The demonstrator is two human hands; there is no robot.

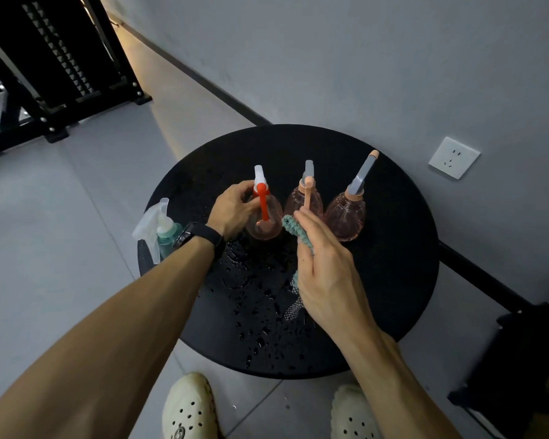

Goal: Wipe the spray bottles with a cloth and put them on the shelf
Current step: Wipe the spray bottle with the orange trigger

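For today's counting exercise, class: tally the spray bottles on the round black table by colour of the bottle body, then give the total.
Pink bottles: 3 — one with a red trigger gripped by the left hand, a middle one, and a right one.
Teal bottle: 1, at the table's left edge.
Total: 4

Dim, bluish light; warm glow along the wall [330, 58]; edges perhaps warped.

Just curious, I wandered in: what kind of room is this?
Probably a plain indoor utility or storage room. A small round black table stands against a bare grey wall with a wall socket, on a pale tiled floor, and a black metal shelf stands nearby.
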